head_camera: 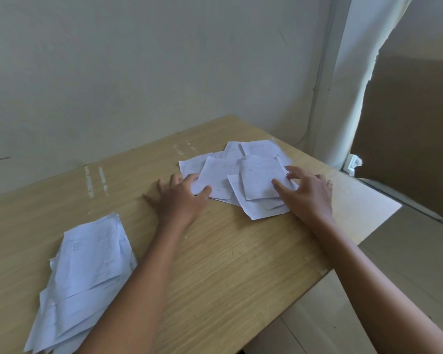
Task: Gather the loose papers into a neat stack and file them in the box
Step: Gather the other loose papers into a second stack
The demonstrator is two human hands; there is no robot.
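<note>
Several loose white papers (243, 175) lie scattered and overlapping at the far right of the wooden table (228, 256). My left hand (180, 198) rests flat with fingers spread on the left edge of that scatter, thumb on a sheet. My right hand (308, 192) hovers with fingers spread at the right edge, its fingertips touching the top sheets. A second, rough pile of white papers (85, 279) sits at the near left of the table, partly under my left forearm. No box is in view.
A pale wall runs along the table's far side. A white pillar (343, 98) stands past the far right corner. Beyond the table's right edge are floor tiles and a brown panel (409, 139).
</note>
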